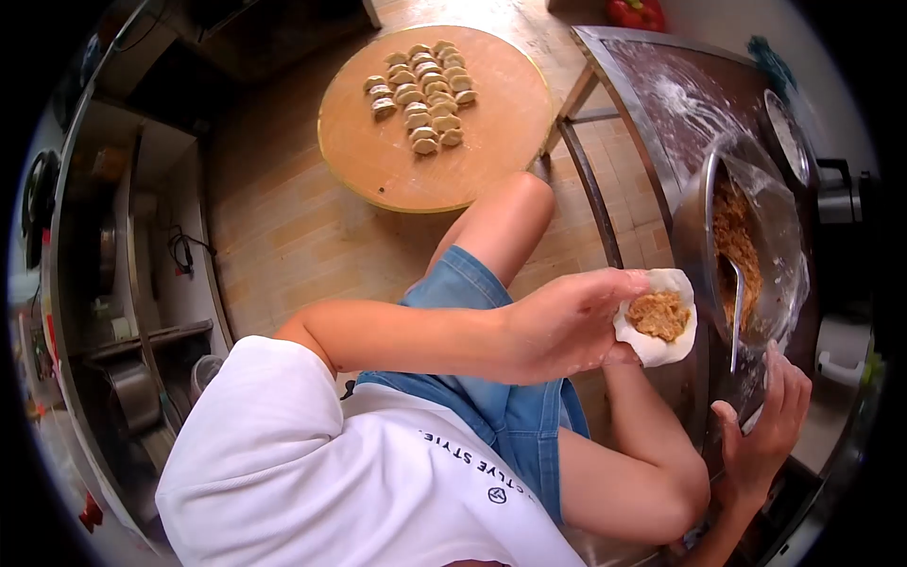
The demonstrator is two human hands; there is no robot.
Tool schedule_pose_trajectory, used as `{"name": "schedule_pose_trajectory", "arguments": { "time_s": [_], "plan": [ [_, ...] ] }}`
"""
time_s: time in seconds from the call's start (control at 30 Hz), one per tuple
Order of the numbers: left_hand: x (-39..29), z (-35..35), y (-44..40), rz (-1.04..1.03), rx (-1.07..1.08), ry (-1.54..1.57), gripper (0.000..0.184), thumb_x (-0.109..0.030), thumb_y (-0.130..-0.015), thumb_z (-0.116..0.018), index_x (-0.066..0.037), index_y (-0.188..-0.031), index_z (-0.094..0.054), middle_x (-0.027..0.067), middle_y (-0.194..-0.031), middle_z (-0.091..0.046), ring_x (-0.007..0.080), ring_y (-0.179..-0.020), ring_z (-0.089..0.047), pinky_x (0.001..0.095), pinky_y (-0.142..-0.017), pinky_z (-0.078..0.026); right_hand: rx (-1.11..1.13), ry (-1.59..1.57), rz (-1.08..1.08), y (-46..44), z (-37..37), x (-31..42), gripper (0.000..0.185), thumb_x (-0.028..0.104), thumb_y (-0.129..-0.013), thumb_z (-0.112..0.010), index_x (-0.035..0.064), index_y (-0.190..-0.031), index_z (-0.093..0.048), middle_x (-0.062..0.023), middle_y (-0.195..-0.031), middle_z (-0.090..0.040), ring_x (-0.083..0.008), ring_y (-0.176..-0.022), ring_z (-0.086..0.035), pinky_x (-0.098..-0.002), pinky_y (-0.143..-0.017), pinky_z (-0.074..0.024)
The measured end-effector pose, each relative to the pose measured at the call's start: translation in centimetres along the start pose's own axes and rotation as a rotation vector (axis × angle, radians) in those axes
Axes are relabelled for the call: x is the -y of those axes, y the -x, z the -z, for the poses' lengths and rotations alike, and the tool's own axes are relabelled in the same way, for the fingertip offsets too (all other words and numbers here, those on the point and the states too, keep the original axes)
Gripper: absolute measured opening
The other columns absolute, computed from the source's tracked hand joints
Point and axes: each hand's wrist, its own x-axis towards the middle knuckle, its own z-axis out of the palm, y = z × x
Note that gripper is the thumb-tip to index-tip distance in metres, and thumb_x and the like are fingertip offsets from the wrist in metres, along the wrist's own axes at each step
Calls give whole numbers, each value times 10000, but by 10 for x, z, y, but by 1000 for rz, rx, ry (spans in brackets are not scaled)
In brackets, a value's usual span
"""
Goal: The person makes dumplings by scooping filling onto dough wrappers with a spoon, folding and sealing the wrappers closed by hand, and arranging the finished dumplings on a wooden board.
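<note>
My left hand [567, 326] holds a round dumpling wrapper [682, 352] in front of my lap, between thumb and fingers. On the wrapper lies a mound of brown minced filling [658, 316]. My right hand [770, 420] is over the near end of the dark table, thumb and fingers apart, just below the spoon's handle. The metal spoon [737, 317] leans in a steel bowl [694, 222] of the same filling [735, 231]. Clear plastic film [779, 217] hangs over the bowl's far side.
Rows of folded dumplings [425, 90] rest on a round wooden board [359, 156] ahead of my knees. The dark table [652, 85] at right is dusted with flour [694, 104]. A white-filled round dish [786, 137] stands behind the bowl. Shelves [156, 335] line the left.
</note>
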Motion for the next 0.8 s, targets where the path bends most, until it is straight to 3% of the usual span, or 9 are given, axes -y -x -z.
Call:
{"name": "schedule_pose_trajectory", "arguments": {
  "time_s": [0.13, 0.27, 0.3, 0.4, 0.5, 0.57, 0.67, 0.7, 0.8],
  "plan": [
    [10, 4, 9, 87, 119, 63, 413, -294, -938, -364, -17, -1241, -412, 76, -1226, -489, 189, -1146, -463, 338, -987, -354, -280, -63, 204, 4, -10, 77, 356, 349, -763, -681, 148, -1008, -519, -32, -1043, -518, -229, -961, -434, -382, -771, -403],
    [9, 9, 15, 206, 11, -28, 424, -305, -940, -345, -4, -1231, -414, 94, -1232, -480, 209, -1151, -455, 354, -994, -344, -432, -76, 150, 2, -52, 93, 321, 290, -727, -721, 221, -972, -524, 13, -1019, -482, -204, -966, -386, -344, -719, -392],
    [9, 9, 16, 210, 29, -16, 435, -320, -940, -344, -4, -1231, -412, 97, -1235, -477, 203, -1146, -460, 354, -983, -350, -525, -138, 121, -3, -61, 96, 245, 139, -680, -662, 227, -894, -581, 52, -1000, -519, -172, -890, -429, -310, -716, -393],
    [8, 18, 18, 194, -9, -71, 465, -345, -942, -317, 1, -1242, -401, 100, -1238, -474, 203, -1139, -467, 347, -978, -351, -536, -180, 99, -5, -68, 97, 210, 163, -642, -697, 196, -829, -607, 36, -958, -545, -183, -876, -440, -317, -707, -394],
    [10, 28, 16, 90, 94, -383, 482, -178, -877, -507, -2, -1293, -340, 87, -1213, -473, 152, -1142, -450, 323, -963, -371, -453, -330, -19, -14, -60, 96, 211, 220, -609, -747, 180, -784, -637, -6, -934, -540, -216, -876, -451, -332, -721, -397],
    [16, 29, 15, 66, 94, -473, 626, -5, -778, -617, 5, -1316, -299, 73, -1206, -456, 130, -1133, -440, 290, -948, -386, -392, -379, -111, -17, -57, 94, 226, 202, -591, -758, 158, -785, -651, -35, -956, -539, -235, -884, -468, -341, -748, -400],
    [23, 24, 11, -43, 25, -704, 629, -8, -772, -618, 20, -1312, -296, 72, -1223, -438, 138, -1136, -436, 280, -941, -392, -442, -463, -149, -25, -62, 89, 228, 177, -584, -761, 132, -776, -648, -43, -969, -537, -239, -897, -473, -349, -756, -404],
    [22, 30, 6, -123, 103, -926, 593, -6, -802, -599, -3, -1317, -306, 78, -1269, -417, 170, -1159, -438, 319, -952, -391, -463, -508, -150, -25, -65, 88, 219, 163, -602, -758, 101, -772, -634, -75, -976, -566, -251, -898, -490, -357, -778, -411],
    [21, 34, -1, -208, 170, -1153, 520, 16, -811, -578, 2, -1284, -360, 92, -1260, -429, 183, -1117, -475, 311, -923, -411, -487, -606, -133, -30, -67, 81, 227, 158, -620, -753, 80, -781, -614, -104, -960, -600, -265, -881, -513, -367, -783, -424]
  ]
}}
